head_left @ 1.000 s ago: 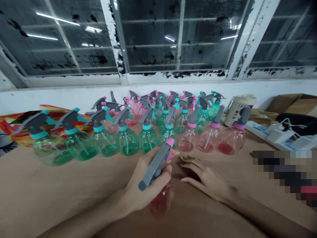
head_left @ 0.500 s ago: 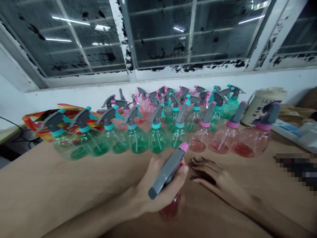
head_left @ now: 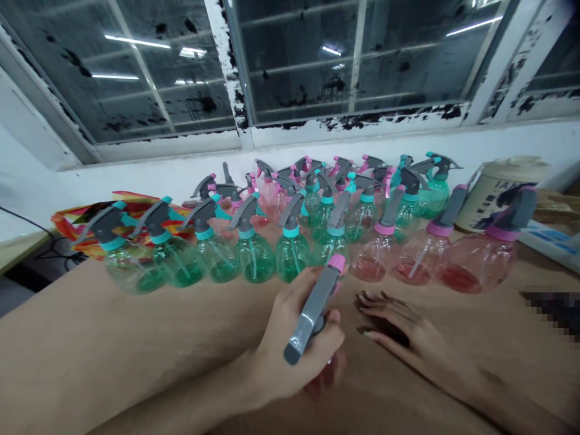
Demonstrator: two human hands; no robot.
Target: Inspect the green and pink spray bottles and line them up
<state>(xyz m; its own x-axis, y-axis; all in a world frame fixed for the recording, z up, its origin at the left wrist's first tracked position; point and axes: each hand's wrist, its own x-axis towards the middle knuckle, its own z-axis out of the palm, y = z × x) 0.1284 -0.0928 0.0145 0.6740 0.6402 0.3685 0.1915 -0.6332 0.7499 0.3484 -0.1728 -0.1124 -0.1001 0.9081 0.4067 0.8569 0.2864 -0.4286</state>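
Fingers [head_left: 296,290] of the left hand [head_left: 277,338] are curled around the neck of a bottle [head_left: 322,379], just under its grey head [head_left: 314,311], with the thumb closing on the near side. They look firmly wrapped rather than loose. Whether one of them presses the trigger cannot be told, as the head and the hand itself hide most of that part.

The bottle sits within this grasp, in front of the person. Seen from above, the long axis of its head runs obliquely: the blunt grey end points back toward the person and to the left, while the pink nozzle [head_left: 336,261] points away and to the right. Red shows low in the body below the hand; whether the base touches the table [head_left: 158,350] is hidden.

Just beyond the nozzle stands the front row, green bottles [head_left: 256,260] on the left and three pink bottles [head_left: 412,257] on the right. In this view the nozzle overlaps the last green one, so the gap between them is hard to judge.

To the right of the bottle and apart from it, the right hand [head_left: 410,326] rests palm down, its fingers slightly spread and gently bent, grasping nothing; its thumb lies nearest the bottle. Of the two hands, the left is the nearer, being already on it.
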